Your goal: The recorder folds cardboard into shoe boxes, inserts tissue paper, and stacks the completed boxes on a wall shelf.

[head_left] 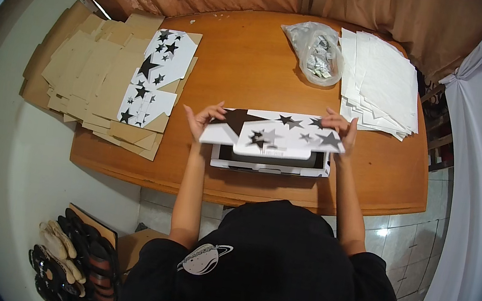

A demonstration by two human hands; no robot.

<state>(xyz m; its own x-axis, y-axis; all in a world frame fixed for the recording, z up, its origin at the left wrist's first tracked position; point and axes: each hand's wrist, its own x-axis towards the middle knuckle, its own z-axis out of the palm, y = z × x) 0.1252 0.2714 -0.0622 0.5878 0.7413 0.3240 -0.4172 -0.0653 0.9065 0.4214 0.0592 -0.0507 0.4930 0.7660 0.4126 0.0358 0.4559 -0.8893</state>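
A white cardboard box (269,170) patterned with black stars lies at the table's front edge, in front of me. Its hinged lid (310,137) is tilted partway over it, with a tab along the near edge. Through the gap shows something dark (277,158) inside, its kind mostly hidden. My left hand (203,119) holds the lid's left corner, one finger sticking outward. At the right corner, my right hand (341,129) has its fingers over the lid's edge.
Stacked flat brown cardboard (88,77) covers the table's left side, with star-printed white pieces (168,57) on top. A clear plastic bag (319,54) of small silvery packets stands far right, beside white paper sheets (380,84). Shoes (72,256) sit on the lower left.
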